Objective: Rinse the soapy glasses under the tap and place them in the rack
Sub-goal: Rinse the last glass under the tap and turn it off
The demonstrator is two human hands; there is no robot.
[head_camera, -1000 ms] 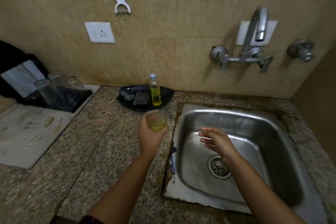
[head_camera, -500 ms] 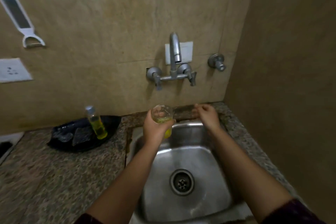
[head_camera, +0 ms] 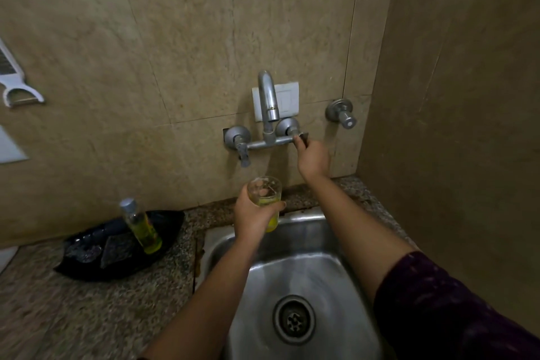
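A black leaf-shaped plastic tray (head_camera: 171, 231) lies on the speckled granite counter (head_camera: 87, 316). In it, a clear bottle of yellow liquid (head_camera: 141, 226) stands tilted beside a dark scrub pad (head_camera: 115, 247). On the beige stone wall (head_camera: 175, 38), a white plastic peeler (head_camera: 14, 82) hangs at far left. A white rectangular wall plate (head_camera: 287, 99) sits near a round metal stop valve (head_camera: 342, 112).

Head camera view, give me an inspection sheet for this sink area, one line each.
Surface: granite counter; steel sink, no running water seen.
Job's things: glass with yellowish contents, held below the tap.
Clutter: soap bottle and scrub pad on black tray.
Hands: left hand grips the glass; right hand grips the tap handle.
Cables: nothing seen.
Surroundings: tiled wall, hanging peeler, wall plate behind the tap.
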